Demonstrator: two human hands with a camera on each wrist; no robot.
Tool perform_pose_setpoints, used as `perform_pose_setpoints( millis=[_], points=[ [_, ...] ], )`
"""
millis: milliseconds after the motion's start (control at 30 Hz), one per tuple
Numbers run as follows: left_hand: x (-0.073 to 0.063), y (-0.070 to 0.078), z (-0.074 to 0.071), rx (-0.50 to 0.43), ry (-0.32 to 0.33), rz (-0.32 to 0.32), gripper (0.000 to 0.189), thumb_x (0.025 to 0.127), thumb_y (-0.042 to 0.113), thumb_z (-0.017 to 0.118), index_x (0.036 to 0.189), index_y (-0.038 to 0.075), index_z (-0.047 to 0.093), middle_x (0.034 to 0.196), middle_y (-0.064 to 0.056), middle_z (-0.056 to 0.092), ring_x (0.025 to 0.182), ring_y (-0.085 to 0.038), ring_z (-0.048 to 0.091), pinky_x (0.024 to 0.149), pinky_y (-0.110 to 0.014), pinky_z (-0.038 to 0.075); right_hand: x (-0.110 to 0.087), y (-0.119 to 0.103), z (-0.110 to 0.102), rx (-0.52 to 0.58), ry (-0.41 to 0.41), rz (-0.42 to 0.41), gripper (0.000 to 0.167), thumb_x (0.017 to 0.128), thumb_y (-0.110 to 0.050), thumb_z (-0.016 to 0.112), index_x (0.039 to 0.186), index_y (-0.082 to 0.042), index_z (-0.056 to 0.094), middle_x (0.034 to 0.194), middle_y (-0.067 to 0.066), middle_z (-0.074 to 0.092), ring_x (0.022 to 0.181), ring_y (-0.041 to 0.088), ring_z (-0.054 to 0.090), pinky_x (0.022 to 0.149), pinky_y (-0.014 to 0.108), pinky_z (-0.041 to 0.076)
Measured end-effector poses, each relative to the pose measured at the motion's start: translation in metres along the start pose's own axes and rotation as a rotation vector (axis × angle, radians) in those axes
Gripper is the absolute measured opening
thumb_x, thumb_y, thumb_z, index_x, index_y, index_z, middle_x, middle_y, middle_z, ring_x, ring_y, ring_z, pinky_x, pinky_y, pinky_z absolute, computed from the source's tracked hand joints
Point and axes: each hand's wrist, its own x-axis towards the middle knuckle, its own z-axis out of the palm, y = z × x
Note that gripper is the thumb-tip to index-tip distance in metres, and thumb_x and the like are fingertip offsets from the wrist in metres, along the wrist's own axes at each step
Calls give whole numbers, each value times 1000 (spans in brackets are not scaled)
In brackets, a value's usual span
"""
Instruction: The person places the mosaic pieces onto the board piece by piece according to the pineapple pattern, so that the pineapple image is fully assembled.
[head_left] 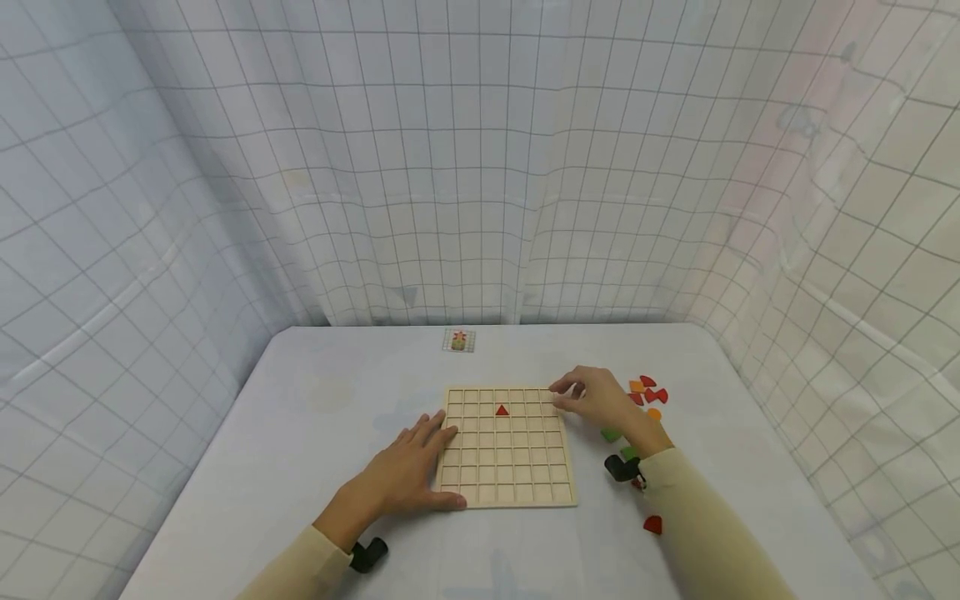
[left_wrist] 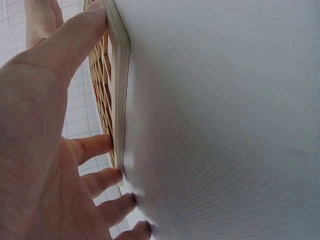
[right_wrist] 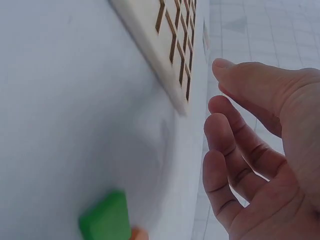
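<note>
A pale wooden grid board (head_left: 517, 505) lies flat on the white table, with a single red triangle (head_left: 502, 410) in one of its upper cells. My left hand (head_left: 408, 471) rests on the board's left side, fingers spread along the edge and thumb on the near left corner. In the left wrist view, the thumb and fingertips touch the board's side (left_wrist: 120, 65). By the far right corner, my right hand (head_left: 596, 398) hovers with fingers bent and thumb apart from them. Nothing shows between these fingers in the right wrist view, where the board's corner (right_wrist: 180, 100) is close by.
Right of the board lie red wedge pieces (head_left: 662, 396), an orange square (head_left: 637, 387), an orange round piece (head_left: 655, 414) and green pieces (head_left: 611, 435), partly behind the right arm. Another red wedge (head_left: 653, 525) is beside the sleeve. A picture card (head_left: 459, 340) lies at the back, before grid-patterned curtains.
</note>
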Motion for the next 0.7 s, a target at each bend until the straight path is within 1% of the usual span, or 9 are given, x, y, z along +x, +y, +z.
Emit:
perform_pose_setpoints(
  millis=[133, 200, 300, 400, 500, 600, 667, 700],
  points=[
    [-1, 0, 1, 1, 2, 0, 123, 90, 83, 86, 178, 10, 44, 193, -22, 27, 179, -51, 30, 141, -71, 35, -9, 15, -13, 1, 3, 17, 23, 104, -18, 89, 125, -10, 89, 121, 9, 85, 96, 17, 71, 73, 25, 56],
    [-1, 0, 1, 3, 2, -1, 123, 90, 84, 86, 179, 10, 44, 194, -22, 27, 179, -51, 29, 141, -71, 35, -14, 23, -20, 10, -1, 40, 23, 104, -17, 89, 126, -9, 89, 125, 11, 83, 97, 20, 72, 71, 25, 57],
    [-2, 0, 0, 1, -2, -6, 123, 90, 84, 85, 179, 11, 43, 194, -21, 26, 180, -50, 28, 142, -70, 34, -21, 35, -30, 18, 11, 66, 24, 105, -16, 88, 128, -9, 88, 130, 13, 82, 100, 21, 73, 70, 25, 57],
    [-2, 1, -1, -3, -7, -9, 122, 90, 83, 85, 179, 11, 43, 194, -21, 26, 180, -49, 28, 142, -70, 33, -27, 47, -38, -2, 37, 75, 24, 104, -15, 88, 128, -8, 88, 130, 15, 80, 99, 22, 73, 71, 26, 57],
    [-3, 2, -2, -8, -8, -9, 122, 90, 82, 86, 179, 11, 43, 194, -21, 26, 180, -50, 28, 142, -70, 34, -32, 59, -46, -39, 71, 68, 24, 104, -14, 88, 128, -8, 89, 131, 18, 80, 101, 25, 74, 79, 32, 61],
    [-3, 2, -2, -4, -9, -9, 121, 91, 82, 86, 179, 11, 43, 194, -21, 26, 180, -50, 28, 142, -70, 34, -36, 69, -53, -69, 101, 61, 26, 105, -11, 87, 130, -6, 88, 134, 22, 79, 108, 34, 76, 91, 48, 66],
    [-3, 3, -2, -2, -10, -10, 120, 91, 81, 86, 179, 11, 43, 194, -21, 26, 180, -50, 28, 142, -70, 34, -38, 75, -57, -89, 113, 67, 27, 106, -10, 86, 133, -5, 87, 135, 23, 78, 112, 38, 75, 97, 55, 65],
    [-3, 3, -2, -1, -11, -10, 120, 91, 81, 86, 179, 11, 43, 194, -21, 26, 180, -50, 29, 142, -70, 35, -39, 78, -59, -98, 117, 71, 27, 106, -9, 85, 133, -5, 86, 135, 25, 78, 113, 40, 75, 98, 56, 65]
  ],
)
